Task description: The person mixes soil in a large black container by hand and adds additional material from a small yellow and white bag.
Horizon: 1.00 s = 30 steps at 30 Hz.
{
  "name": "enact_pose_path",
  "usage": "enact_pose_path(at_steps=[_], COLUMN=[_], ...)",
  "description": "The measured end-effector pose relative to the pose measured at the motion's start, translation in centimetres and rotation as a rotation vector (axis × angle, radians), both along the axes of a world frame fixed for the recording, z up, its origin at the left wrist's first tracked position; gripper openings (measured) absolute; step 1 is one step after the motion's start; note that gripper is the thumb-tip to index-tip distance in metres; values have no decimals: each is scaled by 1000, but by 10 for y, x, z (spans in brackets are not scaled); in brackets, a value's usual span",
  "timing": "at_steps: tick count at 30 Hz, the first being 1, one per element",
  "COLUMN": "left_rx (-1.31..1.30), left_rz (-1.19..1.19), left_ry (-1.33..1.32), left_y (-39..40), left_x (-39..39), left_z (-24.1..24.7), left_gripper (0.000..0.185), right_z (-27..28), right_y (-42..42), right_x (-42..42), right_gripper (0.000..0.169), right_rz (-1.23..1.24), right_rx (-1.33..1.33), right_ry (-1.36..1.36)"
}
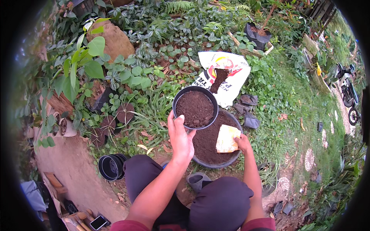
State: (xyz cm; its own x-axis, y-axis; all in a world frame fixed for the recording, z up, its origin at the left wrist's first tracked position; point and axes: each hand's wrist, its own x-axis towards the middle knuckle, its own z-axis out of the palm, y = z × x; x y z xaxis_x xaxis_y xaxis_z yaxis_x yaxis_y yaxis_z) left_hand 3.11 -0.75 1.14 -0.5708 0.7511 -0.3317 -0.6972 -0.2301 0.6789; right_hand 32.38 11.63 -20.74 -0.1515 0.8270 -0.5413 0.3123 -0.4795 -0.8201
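Note:
My left hand (181, 137) grips the rim of a round black plastic plant pot (196, 109), with dark soil almost up to its brim. The pot is held up over the far left part of a wide black basin (218, 166) of loose soil (206, 145). In my right hand (242, 143) is a worn yellow-and-white scoop-like piece (227, 138), pinched at its right edge; it hangs over the basin's right half. Past the basin lies a white printed plastic sack (241, 73), torn open, with dark soil (221, 80) showing inside.
Nested black pots (111, 167) stand left of my knees, and a small grey pot (198, 180) between them. Soil-filled pots (125, 113) sit at left. Black polybags (251, 119) lie right of the sack. A potted grassy plant (268, 176) is at right, a phone (98, 223) lower left.

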Motion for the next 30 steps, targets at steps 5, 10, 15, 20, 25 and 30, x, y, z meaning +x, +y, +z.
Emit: enact_pose_path(at_steps=[5,10,15,20,25,30], left_rx=[-2,6,-11,1,-9,-72], left_rz=[28,-2,1,21,-1,-11], left_ry=[1,21,11,14,15,21], left_y=[3,5,1,1,2,8], left_x=[1,5,2,2,2,7], left_z=[0,2,-2,-3,-1,-7], left_gripper=[53,51,57,56,56,58], right_z=[-21,-61,-64,-31,-5,60], right_y=[5,15,8,-3,-6,-2], right_x=[-13,-2,-24,-49,-39,-9], right_gripper=[29,30,29,27,32,33], right_rz=[-44,22,156,238,74,15], right_rx=[19,286,202,-51,-169,-138], right_ry=[30,-135,-214,-178,64,279])
